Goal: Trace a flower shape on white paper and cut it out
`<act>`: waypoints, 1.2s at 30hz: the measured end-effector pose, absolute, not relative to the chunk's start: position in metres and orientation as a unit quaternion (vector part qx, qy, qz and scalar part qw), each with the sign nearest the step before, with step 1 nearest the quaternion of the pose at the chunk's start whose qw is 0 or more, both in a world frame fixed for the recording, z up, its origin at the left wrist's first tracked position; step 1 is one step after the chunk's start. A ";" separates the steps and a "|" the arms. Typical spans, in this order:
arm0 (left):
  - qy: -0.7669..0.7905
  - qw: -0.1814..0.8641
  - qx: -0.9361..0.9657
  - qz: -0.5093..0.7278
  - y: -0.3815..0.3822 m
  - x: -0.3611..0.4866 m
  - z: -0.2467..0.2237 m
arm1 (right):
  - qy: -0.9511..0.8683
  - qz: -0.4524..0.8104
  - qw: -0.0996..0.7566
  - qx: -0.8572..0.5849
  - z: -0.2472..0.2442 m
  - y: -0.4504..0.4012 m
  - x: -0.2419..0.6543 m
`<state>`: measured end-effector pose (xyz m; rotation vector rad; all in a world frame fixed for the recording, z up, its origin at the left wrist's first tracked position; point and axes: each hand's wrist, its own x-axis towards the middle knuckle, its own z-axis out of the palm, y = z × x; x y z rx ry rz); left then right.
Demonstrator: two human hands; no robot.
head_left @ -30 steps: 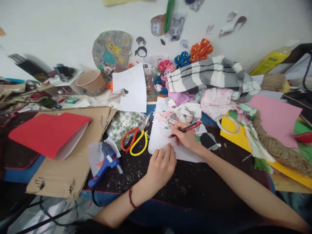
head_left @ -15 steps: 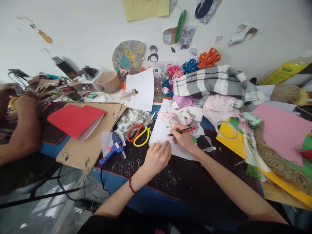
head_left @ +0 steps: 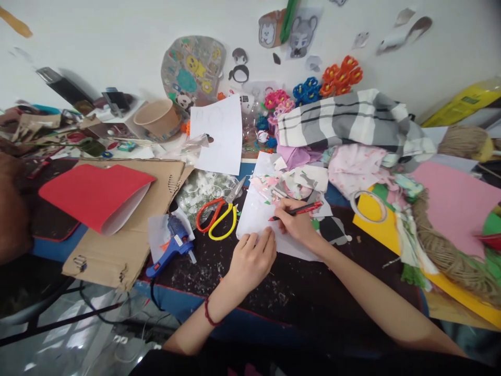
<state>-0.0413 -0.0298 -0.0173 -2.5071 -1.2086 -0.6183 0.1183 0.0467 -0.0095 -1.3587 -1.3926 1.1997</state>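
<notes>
My right hand (head_left: 293, 222) pinches a slim red-and-black pen (head_left: 307, 208), tip at the flat white paper sheet (head_left: 255, 218), apparently drawing; my left hand (head_left: 253, 261), fingers together, ungripping, rests at its near edge. Continuing calls for steadiness.

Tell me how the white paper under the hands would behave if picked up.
The white paper looks thin, so it would probably flop. The left hand rests on its near edge, so it may not lift freely. The scraps on its far end look loose and would likely slide if it tilted.
</notes>
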 end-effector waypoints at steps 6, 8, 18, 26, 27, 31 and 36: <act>-0.416 0.146 -0.870 -0.219 -0.029 -0.041 -0.016 | -0.558 0.472 0.414 -0.543 -0.009 0.046 0.119; -0.416 0.147 -0.871 -0.217 -0.029 -0.041 -0.016 | -0.564 0.470 0.411 -0.541 -0.009 0.047 0.119; -0.419 0.145 -0.870 -0.214 -0.030 -0.041 -0.017 | -0.573 0.471 0.409 -0.531 -0.011 0.047 0.119; -0.421 0.147 -0.870 -0.211 -0.030 -0.041 -0.017 | -0.550 0.480 0.424 -0.536 -0.010 0.036 0.122; -0.422 0.147 -0.870 -0.210 -0.030 -0.041 -0.017 | -0.551 0.483 0.422 -0.534 -0.010 0.034 0.122; -0.421 0.147 -0.871 -0.205 -0.030 -0.041 -0.017 | -0.550 0.490 0.417 -0.533 -0.011 0.031 0.124; -0.420 0.148 -0.871 -0.210 -0.030 -0.041 -0.018 | -0.547 0.491 0.416 -0.534 -0.012 0.032 0.124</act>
